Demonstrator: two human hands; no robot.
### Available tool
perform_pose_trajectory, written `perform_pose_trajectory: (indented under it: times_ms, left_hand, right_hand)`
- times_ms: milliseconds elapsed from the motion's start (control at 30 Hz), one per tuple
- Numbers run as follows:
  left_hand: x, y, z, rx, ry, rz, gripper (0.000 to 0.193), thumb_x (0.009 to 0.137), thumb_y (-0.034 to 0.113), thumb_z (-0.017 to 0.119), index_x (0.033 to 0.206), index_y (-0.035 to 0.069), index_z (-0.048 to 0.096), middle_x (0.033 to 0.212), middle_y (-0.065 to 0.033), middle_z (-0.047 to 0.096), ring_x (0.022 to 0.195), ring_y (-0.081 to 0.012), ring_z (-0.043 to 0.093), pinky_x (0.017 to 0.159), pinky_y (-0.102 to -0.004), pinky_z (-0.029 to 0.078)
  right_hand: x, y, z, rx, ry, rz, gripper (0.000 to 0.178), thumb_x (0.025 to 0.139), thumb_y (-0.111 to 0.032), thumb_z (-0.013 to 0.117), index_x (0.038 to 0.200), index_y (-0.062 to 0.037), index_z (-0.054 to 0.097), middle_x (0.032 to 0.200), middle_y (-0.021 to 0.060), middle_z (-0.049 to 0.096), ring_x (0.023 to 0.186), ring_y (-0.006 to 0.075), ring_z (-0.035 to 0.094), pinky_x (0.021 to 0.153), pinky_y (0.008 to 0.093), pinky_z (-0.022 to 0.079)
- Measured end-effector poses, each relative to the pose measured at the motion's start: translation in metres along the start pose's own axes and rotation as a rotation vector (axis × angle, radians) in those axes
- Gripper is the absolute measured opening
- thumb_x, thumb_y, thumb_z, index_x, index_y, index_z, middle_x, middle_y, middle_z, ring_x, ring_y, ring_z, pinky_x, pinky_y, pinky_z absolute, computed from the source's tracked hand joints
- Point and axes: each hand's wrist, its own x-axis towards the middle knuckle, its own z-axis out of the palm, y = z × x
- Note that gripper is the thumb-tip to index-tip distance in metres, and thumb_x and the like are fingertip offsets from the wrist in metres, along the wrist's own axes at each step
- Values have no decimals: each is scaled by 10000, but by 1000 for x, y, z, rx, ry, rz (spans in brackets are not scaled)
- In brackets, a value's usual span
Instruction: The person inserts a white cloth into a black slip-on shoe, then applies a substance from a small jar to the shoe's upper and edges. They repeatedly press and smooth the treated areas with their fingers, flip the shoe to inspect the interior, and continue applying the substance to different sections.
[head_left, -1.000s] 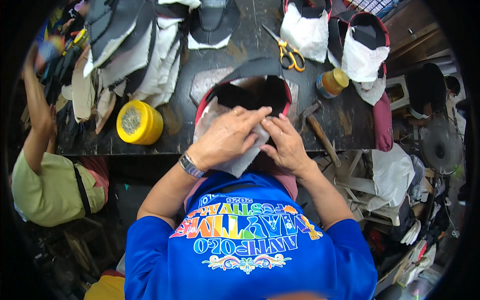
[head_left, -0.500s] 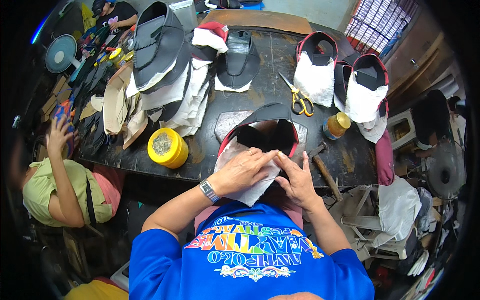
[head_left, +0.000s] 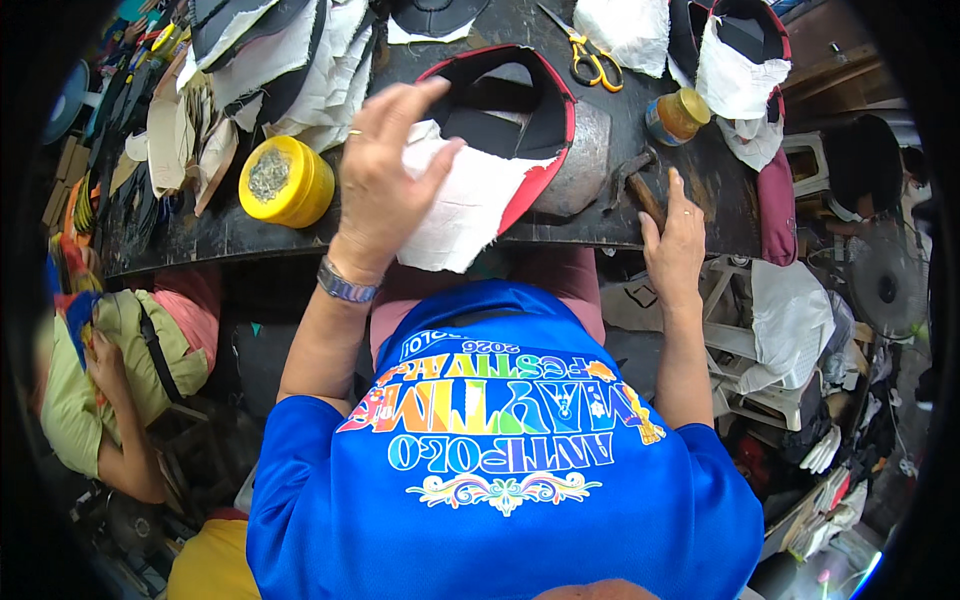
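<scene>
A black shoe upper point(head_left: 558, 115) with a red edge and white cloth lining lies at the table's near edge, partly over a grey metal block point(head_left: 585, 165). My left hand point(head_left: 375, 185) is raised at its left side, fingers and thumb apart, with nothing seen in it. It covers part of the upper, and whether it touches the cloth I cannot tell. My right hand point(head_left: 678, 240) is open beside the handle of a hammer point(head_left: 645, 195), fingers stretched out. The fingertips overlap the handle's right side, but no grip shows.
On the left stands a yellow jar point(head_left: 315, 195) of small grey bits. Yellow-black scissors point(head_left: 595, 65) and a brown jar point(head_left: 680, 118) lie beyond. More uppers point(head_left: 740, 75) crowd the far side. A person in a green shirt point(head_left: 100, 370) sits at my left.
My hands have parted from the upper's cloth, the left going up and left, the right moving right to the hammer. The upper sits turned. The whole view has tilted down.
</scene>
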Motion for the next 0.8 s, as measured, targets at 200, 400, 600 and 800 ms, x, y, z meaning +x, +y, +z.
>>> perform_pose_trajectory:
  times_ms: [200, 400, 600, 800]
  left_hand:
    - [-7, -21, 9, -88, -270, -536, 654, 836, 174, 795, 1413, 16, 532, 1257, -259, 674, 1096, -427, 693, 954, -438, 551]
    - [-6, -6, 12, -147, -60, -164, 570, 843, 18, 703, 1390, 112, 575, 1137, -187, 697, 1011, -384, 701, 891, -418, 572]
    - [3, 12, 17, -87, -110, -60, 595, 836, -16, 664, 1400, 134, 550, 1037, -157, 642, 902, -368, 692, 788, -428, 588]
    - [-2, 4, 18, -85, -91, -100, 576, 851, 12, 661, 1406, 115, 546, 1047, -170, 642, 909, -381, 684, 800, -440, 572]
  right_hand:
    - [-6, 12, 12, -98, -179, 159, 440, 955, -129, 662, 1372, -25, 569, 1083, 171, 623, 961, 333, 638, 844, 440, 514]
    - [8, -20, -34, 679, -139, 247, 369, 1078, -180, 545, 1366, 45, 591, 817, -63, 545, 681, 3, 480, 564, 161, 351]
    - [34, -85, -19, 505, -275, 13, 418, 1038, -244, 610, 1380, -10, 561, 981, 203, 712, 834, 260, 692, 775, 352, 530]
    - [27, -83, -22, 648, -211, -29, 495, 1044, -343, 556, 1488, -137, 475, 1058, 277, 699, 956, 469, 677, 786, 507, 540]
